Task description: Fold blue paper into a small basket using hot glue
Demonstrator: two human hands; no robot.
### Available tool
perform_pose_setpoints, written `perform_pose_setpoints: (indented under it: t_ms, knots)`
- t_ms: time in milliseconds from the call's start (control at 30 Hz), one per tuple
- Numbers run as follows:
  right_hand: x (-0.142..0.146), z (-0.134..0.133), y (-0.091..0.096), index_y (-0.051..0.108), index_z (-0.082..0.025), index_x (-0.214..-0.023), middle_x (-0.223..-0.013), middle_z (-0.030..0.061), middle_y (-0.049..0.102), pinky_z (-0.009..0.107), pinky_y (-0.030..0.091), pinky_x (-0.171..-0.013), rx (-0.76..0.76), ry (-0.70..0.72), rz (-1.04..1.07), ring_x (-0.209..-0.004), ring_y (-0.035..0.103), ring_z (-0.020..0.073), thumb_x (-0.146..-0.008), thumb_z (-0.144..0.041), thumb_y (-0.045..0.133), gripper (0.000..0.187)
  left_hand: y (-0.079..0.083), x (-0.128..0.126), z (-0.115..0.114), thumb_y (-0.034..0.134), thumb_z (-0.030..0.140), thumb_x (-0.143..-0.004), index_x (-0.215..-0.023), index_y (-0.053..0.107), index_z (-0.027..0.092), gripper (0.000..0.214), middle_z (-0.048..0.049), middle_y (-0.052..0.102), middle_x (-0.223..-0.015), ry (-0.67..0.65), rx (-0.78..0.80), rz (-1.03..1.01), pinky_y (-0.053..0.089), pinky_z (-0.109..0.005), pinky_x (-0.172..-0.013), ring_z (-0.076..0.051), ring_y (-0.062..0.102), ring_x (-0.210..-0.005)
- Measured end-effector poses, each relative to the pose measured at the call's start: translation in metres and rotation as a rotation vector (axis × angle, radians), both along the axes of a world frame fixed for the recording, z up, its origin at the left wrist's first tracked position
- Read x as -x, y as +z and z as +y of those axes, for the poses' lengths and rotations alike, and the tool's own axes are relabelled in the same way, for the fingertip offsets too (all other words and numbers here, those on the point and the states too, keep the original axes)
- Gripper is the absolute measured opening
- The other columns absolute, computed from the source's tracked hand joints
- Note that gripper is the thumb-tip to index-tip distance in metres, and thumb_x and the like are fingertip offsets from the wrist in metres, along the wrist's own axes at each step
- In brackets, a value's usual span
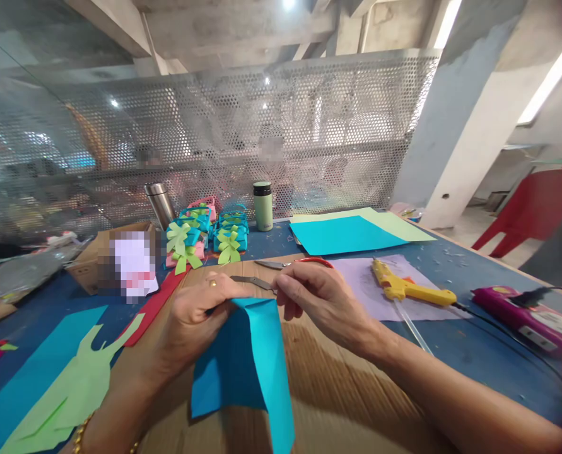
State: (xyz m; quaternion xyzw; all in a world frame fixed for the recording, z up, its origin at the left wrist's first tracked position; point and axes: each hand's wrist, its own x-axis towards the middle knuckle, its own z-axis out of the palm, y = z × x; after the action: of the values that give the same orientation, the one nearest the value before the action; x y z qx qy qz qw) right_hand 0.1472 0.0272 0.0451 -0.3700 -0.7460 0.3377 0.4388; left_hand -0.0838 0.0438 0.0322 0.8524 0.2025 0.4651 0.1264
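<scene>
My left hand (pixel 205 315) grips the top edge of a folded sheet of blue paper (pixel 233 372), which hangs open below the fingers like a sleeve. Close to the paper's upper right corner is my right hand (pixel 313 299), its fingers curled and thumb and forefinger pinched. What lies in that pinch, if anything, I cannot make out. Just beyond the hands, red-handled scissors (pixel 309 260) lie partly behind the right hand. A dark metal blade (pixel 251 280) shows between the hands, its right end near the right fingertips. Under everything is a brown cardboard sheet (pixel 347 391).
A yellow glue gun (pixel 403 287) rests on purple paper (pixel 356 284), its cord near a magenta power strip (pixel 526 315). Blue sheets (pixel 351 234), a green tumbler (pixel 262 208), small paper baskets (pixel 228 239), a steel flask (pixel 160 205) and a cardboard box (pixel 89 265) stand around; green paper cutouts (pixel 67 391) lie left.
</scene>
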Motion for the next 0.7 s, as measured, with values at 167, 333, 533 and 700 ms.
perform_pose_setpoints:
  t_ms: [167, 333, 533, 700]
  knots:
    - [0.006, -0.006, 0.003, 0.054, -0.017, -0.072, -0.066, -0.0022, 0.056, 0.019, 0.045, -0.055, 0.033, 0.054, -0.001, -0.059, 0.058, 0.0089, -0.101, -0.038, 0.048, 0.037, -0.002, -0.001, -0.002, 0.056, 0.004, -0.093, -0.109, 0.072, 0.024, 0.03, -0.0003, 0.074, -0.096, 0.054, -0.069, 0.001, 0.049, -0.029, -0.082, -0.015, 0.066, -0.089]
    - [0.012, -0.011, 0.0, 0.051, -0.018, -0.069, -0.063, -0.0023, 0.054, 0.02, 0.043, -0.055, 0.079, 0.053, 0.002, -0.058, 0.055, 0.0101, -0.103, -0.043, 0.044, 0.042, -0.003, -0.005, -0.007, 0.056, 0.006, -0.094, -0.11, 0.071, 0.023, 0.027, -0.0023, 0.074, -0.1, 0.119, -0.102, 0.002, 0.047, -0.031, -0.083, -0.016, 0.063, -0.091]
    - [0.012, -0.016, -0.003, 0.053, -0.019, -0.072, -0.064, -0.0014, 0.058, 0.021, 0.046, -0.06, 0.056, 0.064, -0.028, -0.061, 0.059, 0.0112, -0.104, -0.041, 0.042, 0.04, -0.002, -0.008, -0.011, 0.06, 0.016, -0.094, -0.093, 0.07, 0.023, 0.013, 0.0028, 0.072, -0.081, 0.185, -0.07, 0.042, 0.04, -0.034, -0.075, -0.015, 0.056, -0.072]
    - [0.014, -0.019, -0.001, 0.052, -0.019, -0.072, -0.064, -0.0019, 0.057, 0.02, 0.045, -0.056, 0.05, 0.067, -0.024, -0.06, 0.059, 0.0103, -0.104, -0.039, 0.043, 0.039, 0.003, -0.007, -0.013, 0.06, 0.019, -0.096, -0.099, 0.07, 0.026, 0.013, 0.0054, 0.073, -0.082, 0.166, -0.098, 0.066, 0.036, -0.036, -0.08, -0.014, 0.059, -0.068]
